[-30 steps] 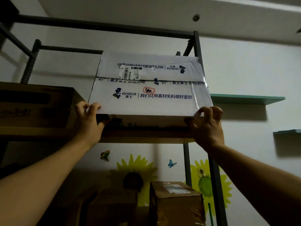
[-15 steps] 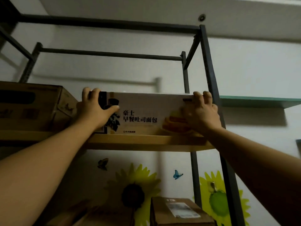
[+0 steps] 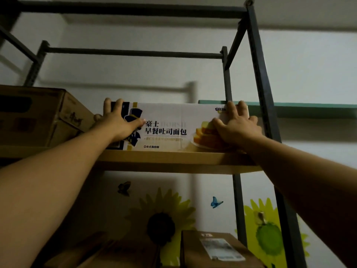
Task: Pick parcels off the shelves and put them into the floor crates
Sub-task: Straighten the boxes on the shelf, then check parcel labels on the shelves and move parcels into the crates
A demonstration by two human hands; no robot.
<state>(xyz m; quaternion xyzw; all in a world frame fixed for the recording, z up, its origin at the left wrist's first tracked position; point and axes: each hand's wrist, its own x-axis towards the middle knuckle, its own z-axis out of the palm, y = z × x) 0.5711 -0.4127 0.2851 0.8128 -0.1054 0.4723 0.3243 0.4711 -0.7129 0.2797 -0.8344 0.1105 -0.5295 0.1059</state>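
A long white bread box (image 3: 173, 122) with dark print and a picture of toast lies flat on the top wooden shelf board (image 3: 173, 161), its printed front towards me. My left hand (image 3: 119, 124) holds the box's left end, with fingertips hooked over the top edge and the thumb laid across the front. My right hand (image 3: 237, 126) holds the right end the same way, its fingers spread up the front to the top edge. Both arms reach up from below. No floor crate is in view.
A brown carton (image 3: 38, 117) stands on the same shelf, close to the box's left end. The dark metal rack upright (image 3: 258, 74) runs just right of my right hand. A teal wall shelf (image 3: 309, 109) lies beyond it. More brown parcels (image 3: 212, 248) sit on the shelf below.
A second ago the box was tipped up with its taped white face towards me, held by its lower corners. It now lies flat on the shelf, and both hands have shifted onto its front ends.
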